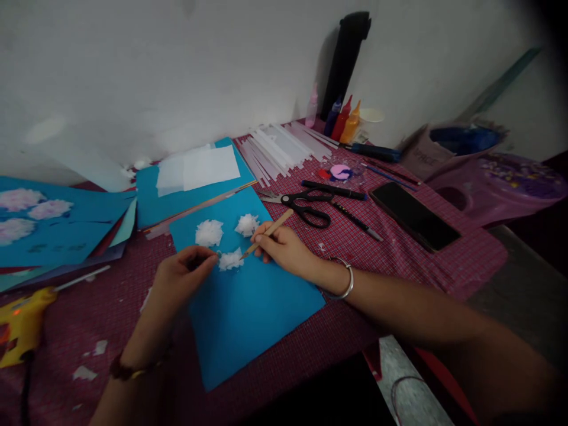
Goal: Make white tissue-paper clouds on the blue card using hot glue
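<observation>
A blue paper sheet (252, 331) lies in front of me, bearing three clumps of white paper bits. My right hand (281, 245) grips a thin wooden stick (278, 223) like a pen. The stick's narrow tip reaches the right edge of the lowest white clump (231, 260). At that clump's left edge, the thumb and fingers of my left hand (189, 272) are pinched together; whatever is between them is too small to make out. A rounder white clump (209, 233) sits above on the left, and another clump (247, 225) is just beyond my right fingers.
Black-handled scissors (306, 204), a marker (333, 189) and a phone (415, 214) lie to the right. Paper strips (279, 148) and paint bottles (341, 121) stand farther back. A yellow glue gun (26, 322) rests at left, near a blue sheet with fluffy clumps (89, 225).
</observation>
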`<control>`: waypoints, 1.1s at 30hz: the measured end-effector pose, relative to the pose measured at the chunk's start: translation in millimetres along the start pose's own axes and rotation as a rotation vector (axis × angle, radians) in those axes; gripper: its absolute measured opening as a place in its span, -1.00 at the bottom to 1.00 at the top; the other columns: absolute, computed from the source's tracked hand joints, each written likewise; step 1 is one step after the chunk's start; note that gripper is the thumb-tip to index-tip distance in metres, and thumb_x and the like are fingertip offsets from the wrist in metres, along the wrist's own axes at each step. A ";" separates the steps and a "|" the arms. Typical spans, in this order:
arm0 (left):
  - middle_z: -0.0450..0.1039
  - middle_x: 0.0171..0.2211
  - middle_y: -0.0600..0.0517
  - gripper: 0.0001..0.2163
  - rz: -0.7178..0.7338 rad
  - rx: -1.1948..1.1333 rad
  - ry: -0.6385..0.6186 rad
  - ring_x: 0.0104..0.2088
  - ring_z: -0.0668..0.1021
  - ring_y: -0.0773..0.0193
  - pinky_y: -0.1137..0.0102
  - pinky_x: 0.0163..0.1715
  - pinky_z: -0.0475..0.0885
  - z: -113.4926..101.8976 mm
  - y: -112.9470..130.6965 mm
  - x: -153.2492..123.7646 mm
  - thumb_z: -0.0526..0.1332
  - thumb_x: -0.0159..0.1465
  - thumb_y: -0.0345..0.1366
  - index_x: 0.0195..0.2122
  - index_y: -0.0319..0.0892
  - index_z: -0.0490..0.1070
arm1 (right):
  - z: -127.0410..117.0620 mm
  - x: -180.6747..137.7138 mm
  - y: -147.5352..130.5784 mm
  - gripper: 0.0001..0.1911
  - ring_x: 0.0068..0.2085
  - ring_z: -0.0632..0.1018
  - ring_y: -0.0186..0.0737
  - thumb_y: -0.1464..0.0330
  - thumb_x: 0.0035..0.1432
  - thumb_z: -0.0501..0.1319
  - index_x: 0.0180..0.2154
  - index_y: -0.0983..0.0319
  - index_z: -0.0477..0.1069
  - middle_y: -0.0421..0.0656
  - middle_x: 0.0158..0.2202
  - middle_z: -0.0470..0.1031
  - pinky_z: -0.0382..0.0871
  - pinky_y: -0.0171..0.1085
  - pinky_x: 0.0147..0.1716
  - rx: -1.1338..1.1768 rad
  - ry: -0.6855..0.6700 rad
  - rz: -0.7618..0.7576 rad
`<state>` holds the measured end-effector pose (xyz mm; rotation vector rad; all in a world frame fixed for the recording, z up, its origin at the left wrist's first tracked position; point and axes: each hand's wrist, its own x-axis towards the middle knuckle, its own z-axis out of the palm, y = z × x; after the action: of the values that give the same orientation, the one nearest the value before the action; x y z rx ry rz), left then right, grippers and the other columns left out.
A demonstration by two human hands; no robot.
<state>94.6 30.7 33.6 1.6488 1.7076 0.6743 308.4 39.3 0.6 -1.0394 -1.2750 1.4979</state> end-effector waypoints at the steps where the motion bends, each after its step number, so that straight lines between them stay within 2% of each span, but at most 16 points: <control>1: 0.50 -0.47 0.08 -0.80 -0.014 -0.022 0.030 -0.43 0.52 0.23 0.41 -0.48 0.37 -1.0 -1.0 -0.4 0.26 0.07 -0.10 -0.40 -0.11 0.48 | -0.3 0.1 0.2 -0.91 -0.62 0.35 -0.46 0.44 0.20 0.08 -0.38 0.25 0.28 -0.30 -0.55 0.35 0.22 -0.43 -0.65 0.006 -0.002 0.002; 4: 0.53 -0.37 0.07 -0.79 -0.001 -0.044 0.048 -0.35 0.51 0.20 0.40 -0.43 0.37 -5.6 -6.0 -6.1 0.23 0.11 -0.10 -0.32 -0.08 0.52 | -2.2 0.9 -0.7 -0.92 -0.63 0.35 -0.46 0.44 0.20 0.07 -0.37 0.25 0.27 -0.31 -0.56 0.36 0.21 -0.44 -0.66 0.028 -0.009 0.006; 7: 0.52 -0.35 0.07 -0.76 -0.059 -0.108 -0.067 -0.36 0.48 0.23 0.42 -0.46 0.34 -10.5 -12.2 -20.8 0.23 0.12 -0.12 -0.23 -0.05 0.54 | -5.9 3.2 -5.3 -0.92 -0.64 0.35 -0.45 0.44 0.20 0.07 -0.36 0.26 0.28 -0.30 -0.56 0.38 0.23 -0.43 -0.65 0.036 -0.017 -0.002; 11: 0.42 -0.47 0.09 -0.79 -0.270 -0.619 -0.145 -0.51 0.39 0.38 0.50 -0.60 0.25 -7.2 -12.0 -50.5 0.31 0.07 -0.19 -0.28 -0.11 0.54 | -12.0 5.3 -23.1 -0.92 -0.62 0.37 -0.44 0.41 0.19 0.08 -0.35 0.27 0.30 -0.29 -0.55 0.40 0.26 -0.41 -0.61 0.069 0.036 -0.121; 13: 0.37 -0.49 0.10 -0.83 -0.330 -0.851 -0.193 -0.55 0.35 0.43 0.54 -0.64 0.20 -1.3 -7.2 -64.6 0.33 0.06 -0.22 -0.34 -0.15 0.51 | -16.3 0.8 -37.5 -0.92 -0.60 0.38 -0.44 0.39 0.19 0.10 -0.33 0.27 0.31 -0.28 -0.53 0.41 0.28 -0.41 -0.59 0.082 0.047 -0.203; 16: 0.30 -0.53 0.12 -0.81 -0.345 -0.974 -0.261 -0.58 0.30 0.47 0.57 -0.69 0.14 8.2 -0.3 -80.1 0.37 0.03 -0.24 -0.38 -0.19 0.46 | -28.6 -20.7 -59.8 -0.88 -0.58 0.40 -0.43 0.34 0.19 0.12 -0.32 0.28 0.33 -0.26 -0.52 0.42 0.30 -0.40 -0.58 0.007 0.031 -0.315; 18: 0.29 -0.54 0.13 -0.74 -0.349 -0.951 -0.254 -0.60 0.28 0.47 0.57 -0.71 0.11 13.5 1.1 -86.2 0.40 -0.03 -0.23 -0.35 -0.21 0.45 | -41.1 -45.9 -68.7 -0.85 -0.54 0.41 -0.41 0.31 0.21 0.14 -0.29 0.28 0.35 -0.24 -0.50 0.43 0.30 -0.40 -0.55 -0.098 0.054 -0.390; 21: 0.31 -0.56 0.13 -0.64 -0.304 -0.890 -0.219 -0.61 0.29 0.45 0.56 -0.71 0.12 23.0 -1.5 -90.7 0.43 -0.10 -0.18 -0.30 -0.22 0.45 | -63.6 -92.8 -65.0 -0.83 -0.47 0.43 -0.40 0.30 0.24 0.13 -0.22 0.26 0.40 -0.21 -0.42 0.43 0.32 -0.39 -0.49 -0.242 0.192 -0.487; 25: 0.17 -0.68 0.22 -0.71 -0.148 -0.831 -0.162 -0.68 0.17 0.50 0.56 -0.71 0.05 42.3 -0.5 -109.2 0.41 -0.09 -0.17 -0.52 -0.18 0.33 | -90.4 -149.7 -36.9 -0.83 -0.47 0.42 -0.38 0.29 0.25 0.12 -0.21 0.23 0.41 -0.20 -0.39 0.42 0.32 -0.36 -0.48 -0.276 0.393 -0.486; 27: 0.13 -0.69 0.23 -0.71 -0.076 -0.728 -0.145 -0.68 0.14 0.50 0.56 -0.68 0.05 49.4 3.4 -129.5 0.38 -0.07 -0.20 -0.59 -0.17 0.26 | -95.8 -167.4 -22.3 -0.84 -0.48 0.42 -0.37 0.29 0.25 0.12 -0.22 0.22 0.41 -0.19 -0.40 0.44 0.32 -0.36 -0.49 -0.276 0.418 -0.463; 29: 0.18 -0.65 0.20 -0.74 -0.006 -0.557 -0.149 -0.63 0.19 0.48 0.54 -0.62 0.11 50.5 4.5 -148.8 0.35 -0.07 -0.24 -0.61 -0.18 0.24 | -94.2 -175.1 -10.7 -0.85 -0.45 0.43 -0.36 0.30 0.26 0.12 -0.21 0.21 0.41 -0.20 -0.39 0.44 0.33 -0.36 -0.45 -0.298 0.410 -0.423; 31: 0.18 -0.64 0.18 -0.74 0.049 -0.398 -0.135 -0.58 0.24 0.43 0.52 -0.56 0.17 41.1 -1.7 -159.4 0.31 -0.06 -0.22 -0.63 -0.17 0.21 | -86.3 -173.7 -3.0 -0.85 -0.43 0.44 -0.36 0.31 0.27 0.11 -0.20 0.20 0.42 -0.19 -0.37 0.45 0.34 -0.35 -0.41 -0.323 0.353 -0.399; 33: 0.25 -0.61 0.15 -0.77 0.058 -0.242 -0.043 -0.54 0.31 0.37 0.48 -0.51 0.23 17.9 -16.4 -158.5 0.26 0.01 -0.15 -0.59 -0.17 0.28 | -72.9 -166.5 0.4 -0.82 -0.41 0.45 -0.34 0.31 0.28 0.09 -0.18 0.20 0.43 -0.18 -0.36 0.45 0.34 -0.34 -0.39 -0.344 0.257 -0.389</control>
<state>95.2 -129.5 26.5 1.5357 1.4882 0.8326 421.3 -103.2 -0.1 -1.0835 -1.4754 0.8425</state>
